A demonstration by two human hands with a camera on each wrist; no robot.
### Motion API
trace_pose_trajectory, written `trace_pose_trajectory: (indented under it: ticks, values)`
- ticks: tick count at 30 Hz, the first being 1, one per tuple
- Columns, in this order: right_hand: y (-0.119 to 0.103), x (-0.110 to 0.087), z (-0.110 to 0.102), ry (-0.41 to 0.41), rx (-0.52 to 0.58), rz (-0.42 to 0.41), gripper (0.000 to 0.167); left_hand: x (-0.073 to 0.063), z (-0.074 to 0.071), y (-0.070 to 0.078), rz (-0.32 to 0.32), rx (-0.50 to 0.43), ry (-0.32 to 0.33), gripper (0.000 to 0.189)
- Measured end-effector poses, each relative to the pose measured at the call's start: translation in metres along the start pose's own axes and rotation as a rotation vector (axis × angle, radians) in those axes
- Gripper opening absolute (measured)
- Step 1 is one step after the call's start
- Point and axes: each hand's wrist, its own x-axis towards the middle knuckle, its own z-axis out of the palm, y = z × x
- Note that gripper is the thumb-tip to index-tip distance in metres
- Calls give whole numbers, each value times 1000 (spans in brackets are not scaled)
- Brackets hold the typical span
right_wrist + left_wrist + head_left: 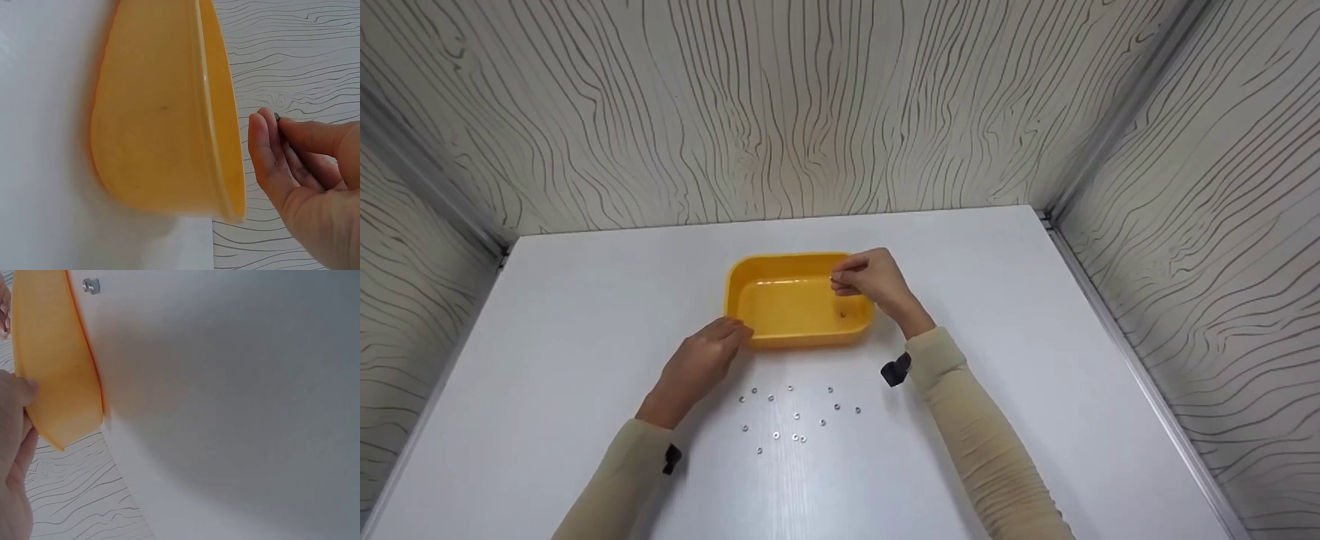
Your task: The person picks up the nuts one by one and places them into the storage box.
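right hand (876,280) pinches small grey metal nut (277,117), left hand (702,360) grips oblong yellow plastic tub (802,342); i expect nut light, hard, best held by edges.

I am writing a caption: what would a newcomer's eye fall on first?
Probably the yellow tray on the white table, its near left corner held by the left hand. Over its right end, the right hand pinches a tiny piece. Small metal rings lie scattered before the tray.

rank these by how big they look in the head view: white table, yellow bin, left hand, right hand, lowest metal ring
1. White table
2. Yellow bin
3. Left hand and right hand: too alike in size to rank
4. Lowest metal ring
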Motion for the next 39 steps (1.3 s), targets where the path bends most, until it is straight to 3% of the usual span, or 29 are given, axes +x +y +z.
trace_pose_trajectory:
  ticks: [15, 26, 33, 39]
  values:
    - [3, 0, -1, 42, -29, -53, 9, -1, -1, -1, -22, 1, 5, 26]
    - [4, -23, -9, 25, -45, -96, 11, -1, 2, -3, -4, 3, 22, 27]
    - [8, -44, -16, 8, -189, -212, 13, 0, 2, -1, -26, 13, 22, 28]
    - [16, -75, -18, -100, -311, -384, 17, 0, 3, 0, -4, 10, 41, 26]
